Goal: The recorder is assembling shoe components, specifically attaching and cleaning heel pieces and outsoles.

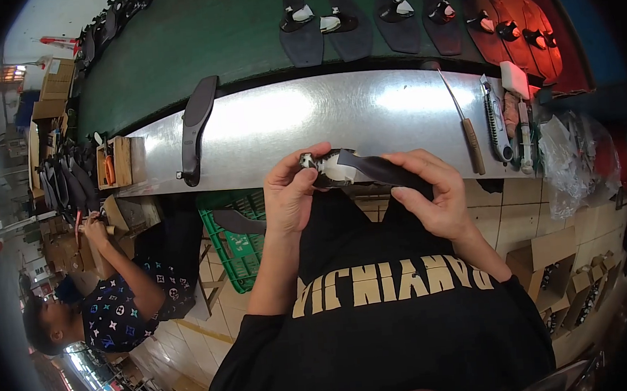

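My left grip (291,191) pinching a black-and-white strap piece (331,169), right grip (436,188) holding a dark sole (377,171), at the counter's (252,145) near edge.

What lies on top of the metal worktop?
A dark sole, utility knife and wooden-handled tool show, among others; the left hand and right hand hide part of the metal worktop.

Black shirt (382,350), short loose sleeves (245,340). Big cream block lettering (393,280) across its front. Dark trousers (332,219); forearms (270,275) and hands (289,191) bare.
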